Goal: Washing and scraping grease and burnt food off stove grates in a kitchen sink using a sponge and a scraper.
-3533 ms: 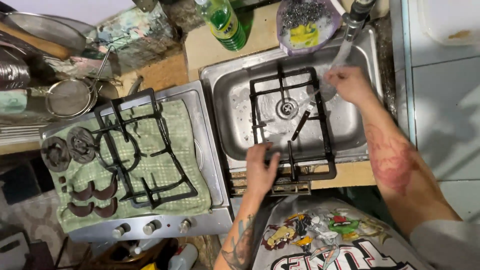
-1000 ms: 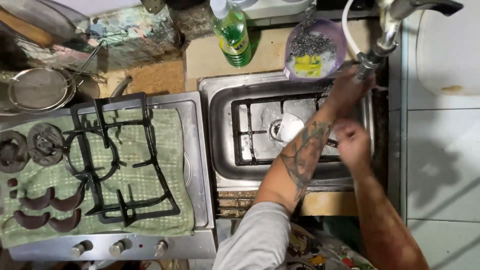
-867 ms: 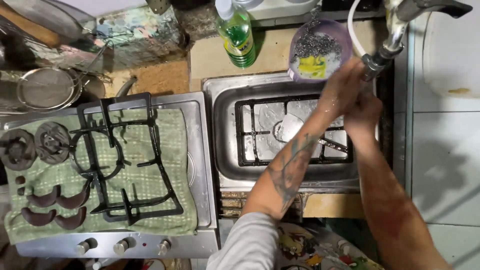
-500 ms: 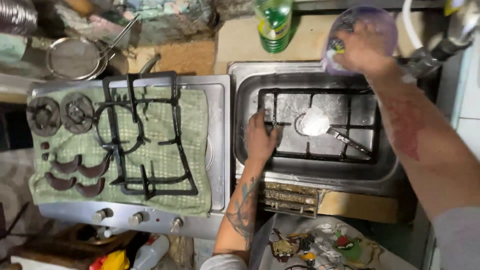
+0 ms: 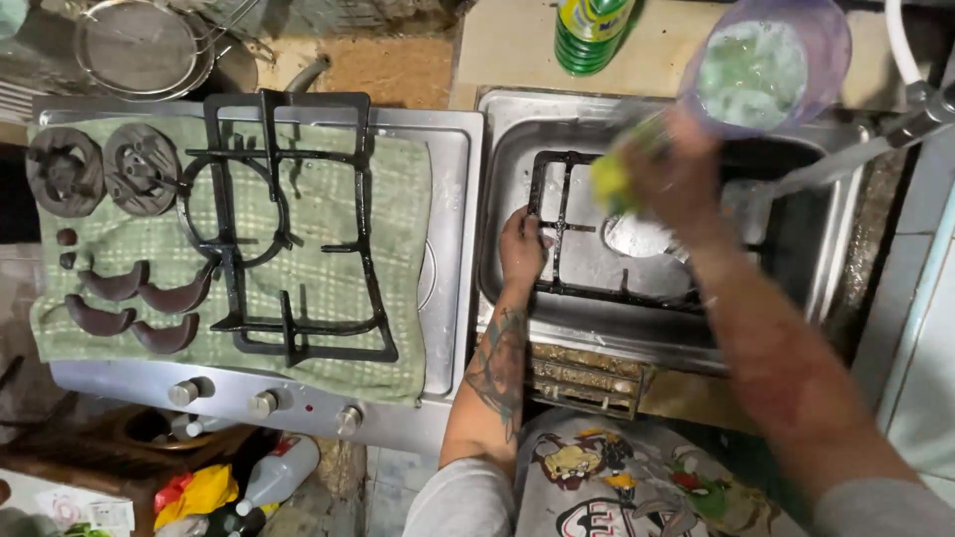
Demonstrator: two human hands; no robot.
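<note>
Stove grate [image 5: 597, 249] in the sink [image 5: 497, 199], sponge [image 5: 612, 179] above it.
Left hand [image 5: 520, 249] grip pinches the grate's left bar; right hand [image 5: 668, 184] grip clutches the yellow sponge.

A green bottle [image 5: 589, 30] with a yellow-and-green label stands on the surface behind the sink. On the floor at lower left lie a white bottle [image 5: 279, 471] with a red cap and a crumpled wrapper [image 5: 204, 492] — yellow and red.

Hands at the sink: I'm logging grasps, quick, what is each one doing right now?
Left hand: closed on the black stove grate in the sink.
Right hand: blurred, holding a yellow-green sponge.
</note>
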